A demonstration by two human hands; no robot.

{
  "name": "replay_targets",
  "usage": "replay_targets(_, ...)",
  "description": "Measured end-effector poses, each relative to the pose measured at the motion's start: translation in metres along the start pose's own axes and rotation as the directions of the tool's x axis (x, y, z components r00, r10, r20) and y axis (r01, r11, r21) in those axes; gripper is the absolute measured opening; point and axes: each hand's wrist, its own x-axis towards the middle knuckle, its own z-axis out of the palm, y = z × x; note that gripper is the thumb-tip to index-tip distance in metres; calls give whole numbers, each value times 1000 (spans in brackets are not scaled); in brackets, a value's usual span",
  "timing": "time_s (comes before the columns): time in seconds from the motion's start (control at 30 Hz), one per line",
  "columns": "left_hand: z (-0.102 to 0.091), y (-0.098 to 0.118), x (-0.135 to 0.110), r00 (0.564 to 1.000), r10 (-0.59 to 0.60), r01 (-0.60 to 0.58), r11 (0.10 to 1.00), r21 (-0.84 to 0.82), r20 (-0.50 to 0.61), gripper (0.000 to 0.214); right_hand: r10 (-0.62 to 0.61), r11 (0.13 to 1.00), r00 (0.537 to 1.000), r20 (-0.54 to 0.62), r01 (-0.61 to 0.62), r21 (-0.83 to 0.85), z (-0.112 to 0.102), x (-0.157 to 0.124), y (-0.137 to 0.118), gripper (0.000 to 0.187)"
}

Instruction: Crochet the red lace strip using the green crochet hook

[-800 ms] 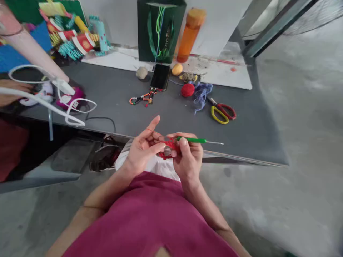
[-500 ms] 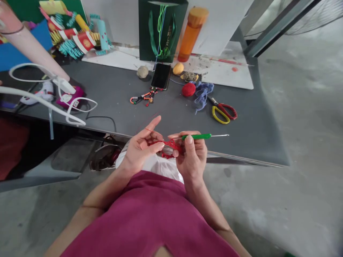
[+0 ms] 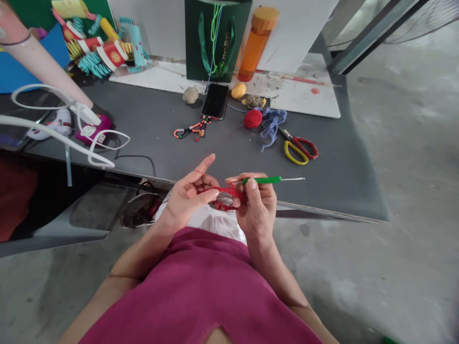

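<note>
Head view: red crochet lace [image 3: 227,192] in hand.
Right fingers [image 3: 253,184] closed on a green crochet hook [image 3: 261,180]; left fingers [image 3: 211,193] pinching the lace, desk [image 3: 322,181] just beyond.

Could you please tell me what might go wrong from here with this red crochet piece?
The thin red thread runs over the raised fingers of the left hand, so it could slip off and lose tension. The fine metal tip of the green-handled crochet hook, held in the right hand, could also split the thread or miss a stitch in the small, tight red crochet work.
</note>
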Motion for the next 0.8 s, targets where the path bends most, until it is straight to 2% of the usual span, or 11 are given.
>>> replay_targets(0.57,-1,-2,-1,997,42,-39,998,51,-62,69,14,1000,1000,21,-14,-8,-1,1,-5,31)
replay_targets(0.8,1,1,-1,997,35,-32,998,49,-75,69,-6,995,1000,15,8,-102,-1,0,-7,37)
